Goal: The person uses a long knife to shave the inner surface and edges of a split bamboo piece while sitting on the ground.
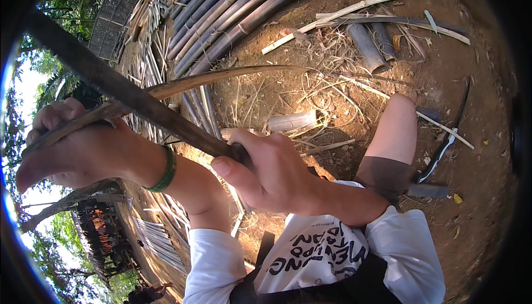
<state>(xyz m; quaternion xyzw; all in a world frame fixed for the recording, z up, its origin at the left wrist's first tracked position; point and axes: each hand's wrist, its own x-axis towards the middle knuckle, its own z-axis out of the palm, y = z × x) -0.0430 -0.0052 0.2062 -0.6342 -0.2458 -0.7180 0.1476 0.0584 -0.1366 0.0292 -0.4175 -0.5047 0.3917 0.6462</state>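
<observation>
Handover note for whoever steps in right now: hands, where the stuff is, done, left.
Left hand: closed on a thin curved bamboo strip, raised near the face.
Right hand: closed on the handle of a long dark blade that crosses the strip.
Around: bamboo poles stacked ahead, split pieces and shavings on the dirt ground.
Done: some bamboo already split.
Left: cannot tell how far this strip is worked.

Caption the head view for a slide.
Left hand steadies a thin bamboo strip; right hand grips a dark blade handle.
</observation>
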